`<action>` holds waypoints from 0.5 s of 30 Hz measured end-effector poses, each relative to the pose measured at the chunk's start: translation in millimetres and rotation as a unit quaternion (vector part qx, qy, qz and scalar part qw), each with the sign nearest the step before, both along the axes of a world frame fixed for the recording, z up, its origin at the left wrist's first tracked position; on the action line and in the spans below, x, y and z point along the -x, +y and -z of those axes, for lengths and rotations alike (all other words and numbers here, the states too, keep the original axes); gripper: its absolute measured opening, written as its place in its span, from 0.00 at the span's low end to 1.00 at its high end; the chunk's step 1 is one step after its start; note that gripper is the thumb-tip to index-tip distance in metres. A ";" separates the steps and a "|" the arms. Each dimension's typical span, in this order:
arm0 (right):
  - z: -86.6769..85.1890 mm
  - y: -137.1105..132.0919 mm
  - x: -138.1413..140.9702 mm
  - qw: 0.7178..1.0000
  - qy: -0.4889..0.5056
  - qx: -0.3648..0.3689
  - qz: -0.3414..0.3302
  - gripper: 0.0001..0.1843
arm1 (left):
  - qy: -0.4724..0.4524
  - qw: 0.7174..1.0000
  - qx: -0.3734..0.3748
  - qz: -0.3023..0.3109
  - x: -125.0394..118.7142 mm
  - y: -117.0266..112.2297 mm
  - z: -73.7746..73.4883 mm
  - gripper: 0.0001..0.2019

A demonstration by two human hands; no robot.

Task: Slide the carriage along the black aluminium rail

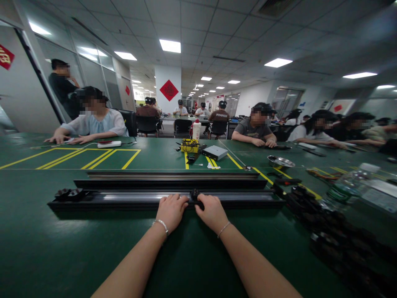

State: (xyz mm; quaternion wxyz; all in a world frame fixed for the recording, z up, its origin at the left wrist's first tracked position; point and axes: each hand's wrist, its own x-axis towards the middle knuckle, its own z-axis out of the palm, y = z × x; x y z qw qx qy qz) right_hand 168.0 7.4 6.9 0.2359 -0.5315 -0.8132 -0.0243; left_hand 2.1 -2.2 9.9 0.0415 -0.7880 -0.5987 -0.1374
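A long black metal rail (124,198) lies across the green table (62,248) in front of me. My left hand (171,210) rests on its near edge with the fingers curled over it. My right hand (211,211) sits beside it, fingers closed around a small black part (194,194) mounted on the rail's middle. A second long black rail (170,179) lies just behind the first. Both wrists wear thin bracelets.
A pile of black parts (328,231) and a plastic water bottle (347,188) lie at the right. A metal bowl (281,161), a grey box (215,152) and a yellow-black device (190,145) sit farther back. Several people sit around the tables.
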 end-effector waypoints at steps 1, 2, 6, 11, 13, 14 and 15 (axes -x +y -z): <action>0.0 0.0 -0.2 1.000 0.002 0.000 -0.002 0.06 | 0.000 1.000 -0.001 0.000 0.1 0.2 0.4 0.14; 0.1 0.1 -0.5 1.000 0.003 0.002 -0.004 0.07 | 0.000 1.000 -0.001 -0.001 0.2 0.4 0.8 0.14; -0.8 0.6 -1.9 1.000 -0.001 0.008 -0.004 0.08 | -0.003 1.000 -0.004 0.000 0.5 1.3 2.6 0.14; -3.9 -0.7 -2.3 1.000 -0.010 0.008 0.009 0.08 | -0.005 1.000 -0.010 -0.001 1.1 2.1 4.3 0.13; -4.8 -1.4 -1.7 1.000 -0.013 0.010 0.011 0.08 | -0.006 1.000 -0.013 0.000 1.3 2.3 4.3 0.13; -4.9 -1.5 -1.4 1.000 -0.014 0.011 0.011 0.08 | -0.006 1.000 -0.014 0.001 1.2 2.3 4.1 0.13; -4.8 -1.5 -1.1 1.000 -0.014 0.012 0.011 0.08 | -0.006 1.000 -0.013 0.000 1.1 2.2 3.8 0.13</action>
